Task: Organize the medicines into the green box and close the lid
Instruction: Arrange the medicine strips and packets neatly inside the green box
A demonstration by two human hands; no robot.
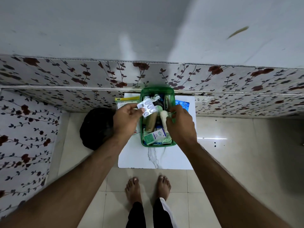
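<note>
Both forearms reach in from the lower corners toward frame centre. Left hand (pixel 125 118): thumb-and-fingertip grip closed on something. Right hand (pixel 180 124): knuckles up, fingers curled; contact unclear.

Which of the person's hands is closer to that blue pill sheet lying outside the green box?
The right hand. It is at the green box's right rim, just below the blue pill sheet. The left hand holds a silver blister pack across the box.
</note>
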